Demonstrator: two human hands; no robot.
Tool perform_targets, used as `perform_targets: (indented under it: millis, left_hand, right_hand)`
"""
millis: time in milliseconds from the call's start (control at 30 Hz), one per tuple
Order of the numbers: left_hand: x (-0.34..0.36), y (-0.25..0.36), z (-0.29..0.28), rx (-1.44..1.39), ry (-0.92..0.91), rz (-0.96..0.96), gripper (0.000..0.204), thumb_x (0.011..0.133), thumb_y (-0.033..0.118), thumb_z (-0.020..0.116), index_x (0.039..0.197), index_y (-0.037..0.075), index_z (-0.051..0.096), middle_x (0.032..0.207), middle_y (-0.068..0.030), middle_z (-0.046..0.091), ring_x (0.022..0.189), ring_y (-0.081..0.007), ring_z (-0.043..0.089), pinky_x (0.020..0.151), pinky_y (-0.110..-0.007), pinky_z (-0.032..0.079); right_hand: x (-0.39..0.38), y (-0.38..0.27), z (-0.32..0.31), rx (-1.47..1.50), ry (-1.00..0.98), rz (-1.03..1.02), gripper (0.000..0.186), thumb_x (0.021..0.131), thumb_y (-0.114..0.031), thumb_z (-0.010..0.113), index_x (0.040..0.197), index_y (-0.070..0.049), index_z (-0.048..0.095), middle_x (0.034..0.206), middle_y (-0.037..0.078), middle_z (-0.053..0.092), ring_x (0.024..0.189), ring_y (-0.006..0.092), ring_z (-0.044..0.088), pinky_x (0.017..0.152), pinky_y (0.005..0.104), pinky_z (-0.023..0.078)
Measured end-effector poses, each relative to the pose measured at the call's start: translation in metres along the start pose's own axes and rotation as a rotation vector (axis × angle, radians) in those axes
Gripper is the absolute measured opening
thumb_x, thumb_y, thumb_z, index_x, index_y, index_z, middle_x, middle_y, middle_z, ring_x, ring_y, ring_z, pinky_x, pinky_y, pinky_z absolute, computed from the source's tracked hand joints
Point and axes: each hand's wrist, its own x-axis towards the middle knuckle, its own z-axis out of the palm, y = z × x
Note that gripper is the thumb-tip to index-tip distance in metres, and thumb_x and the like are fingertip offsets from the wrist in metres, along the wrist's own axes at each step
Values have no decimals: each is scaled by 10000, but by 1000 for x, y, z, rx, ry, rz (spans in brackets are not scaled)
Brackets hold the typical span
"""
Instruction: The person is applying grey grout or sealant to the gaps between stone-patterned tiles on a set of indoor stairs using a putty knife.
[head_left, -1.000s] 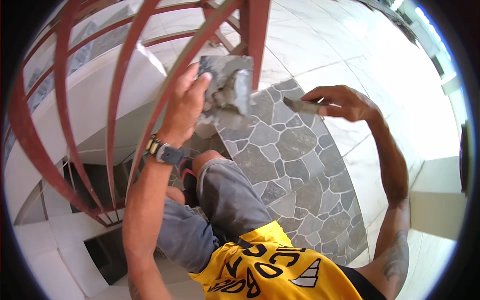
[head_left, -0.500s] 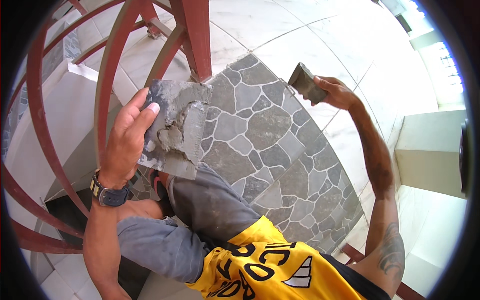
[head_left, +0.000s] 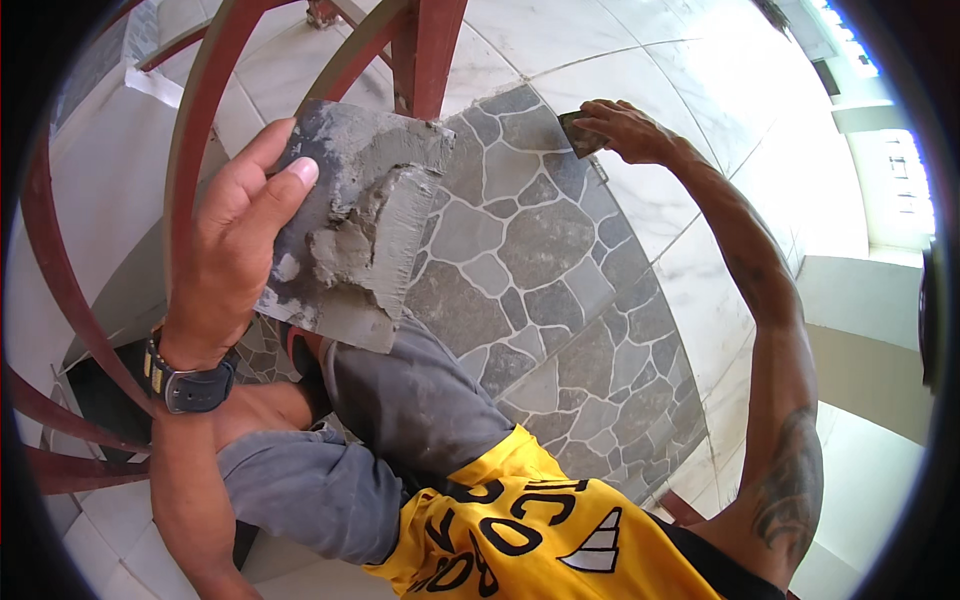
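My left hand point(head_left: 228, 250) grips a flat, dark grey square plate point(head_left: 305, 140) by its left edge, with the thumb on top. Wet grey mortar point(head_left: 352, 250) is smeared and heaped across the plate. My right hand point(head_left: 635, 135) is closed round a small flat spreader point(head_left: 580, 134), dark and stained grey; its exact kind is partly hidden by my fingers. The spreader is at the far right edge of the grey stone-patterned tiles point(head_left: 545, 243), where they meet white tiles point(head_left: 640, 85). I cannot tell whether it touches the surface.
A red metal railing point(head_left: 192, 150) with curved bars rises at the left, close to my left hand. Its red post point(head_left: 430, 60) meets the tiles at the far side. A pale block-like ledge point(head_left: 860, 300) is at the right. My bent knees point(head_left: 400, 390) are below the plate.
My right hand has moved away and slightly left with the spreader, turning it over toward the tile edge. The plate with mortar appears a little higher and closer.
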Motion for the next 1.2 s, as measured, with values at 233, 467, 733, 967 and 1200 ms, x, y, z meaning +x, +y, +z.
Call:
perform_targets:
  millis: [233,467,733,967,1200]
  left_hand:
    - [-1,2,-8,96,-69,-14,379,959,145,487,1276,-63,475,1056,-26,606,936,-48,526,852,-202,414]
    - [-4,9,-3,109,-65,87,350,961,154,478,1248,-46,501,1008,-8,618,905,-36,525,826,-194,413]
    - [-6,7,-9,71,-12,109,337,958,139,480,1242,-39,511,1038,-18,622,938,-50,541,856,-200,419]
    - [-3,3,-11,62,10,58,375,952,151,502,1268,-50,492,1065,-51,625,949,-70,558,869,-210,430]
    - [2,4,-9,99,43,80,427,943,155,523,1297,-76,462,1068,-65,630,952,-74,562,867,-213,433]
  right_hand:
    - [6,14,-6,-264,-117,16,683,686,52,686,1304,-139,468,1271,88,481,1215,254,469,930,408,455]
    - [24,15,13,-61,-73,47,690,688,95,656,1315,-106,448,1265,107,470,1208,296,464,936,414,465]
    - [59,23,-1,15,30,58,674,667,124,629,1287,-69,452,1177,98,500,1135,308,507,891,395,498]
    - [79,40,-4,-159,-101,8,682,641,152,635,1265,-64,465,1151,132,518,1148,304,504,898,391,507]
    - [83,48,12,-135,-11,-28,682,622,171,639,1244,-52,467,1215,147,493,1166,334,493,930,399,500]
